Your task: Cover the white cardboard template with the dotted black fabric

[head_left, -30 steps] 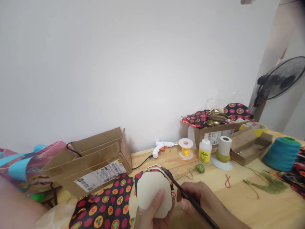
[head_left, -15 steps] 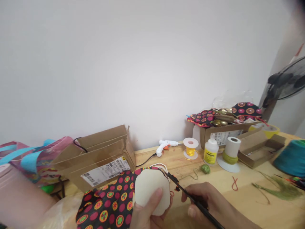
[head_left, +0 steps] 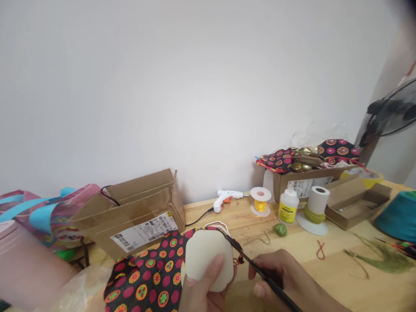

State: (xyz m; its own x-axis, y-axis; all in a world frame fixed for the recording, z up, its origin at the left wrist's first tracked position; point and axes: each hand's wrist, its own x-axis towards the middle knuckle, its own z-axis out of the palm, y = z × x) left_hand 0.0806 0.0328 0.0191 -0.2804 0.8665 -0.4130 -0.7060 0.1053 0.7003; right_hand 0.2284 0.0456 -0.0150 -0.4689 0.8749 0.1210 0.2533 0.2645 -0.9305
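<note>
My left hand (head_left: 208,281) is closed on a cream card with rounded corners (head_left: 203,253), the thumb lying flat across its face. Behind and left of the card spreads black fabric with pink dots and orange flower rounds (head_left: 156,271). My right hand (head_left: 282,277) grips a long, slim black tool (head_left: 256,266). Its narrow tip reaches the upper right edge of the card, where white loops (head_left: 222,225) stick out; whether it touches cannot be made out. A bit of dark and orange fabric (head_left: 239,258) shows beside the tool, partly hidden.
At the back are a cardboard box (head_left: 130,212), a white glue gun (head_left: 224,199), a spool of yellow cord (head_left: 260,206) and a glue bottle (head_left: 288,208). A filled box (head_left: 282,184) stands right of them. Red cord (head_left: 320,250) and a green tassel (head_left: 383,258) lie at right.
The tool and my right hand have shifted only slightly. My left hand still keeps the card in nearly the same place.
</note>
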